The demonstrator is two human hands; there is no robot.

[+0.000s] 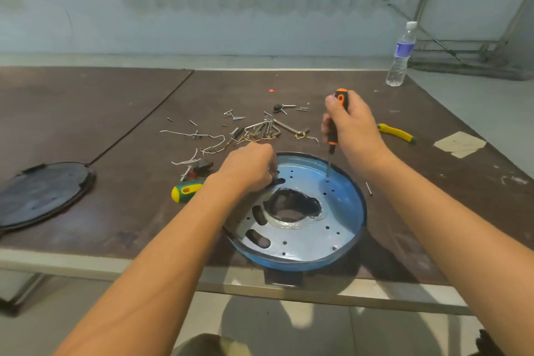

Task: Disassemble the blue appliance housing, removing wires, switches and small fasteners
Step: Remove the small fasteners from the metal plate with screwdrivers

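We have a dark brown table [115, 113], blue housing [315, 243] at its near edge. Behind the housing: loose wires and screws [248, 130]. Just left of it: green-yellow screwdriver [186, 190]; well left, dark round lid [43, 196]. Right: stray pin [368, 189]; further back, yellow-handled tool [396, 132], paper scrap [459, 144], water bottle [401, 58].
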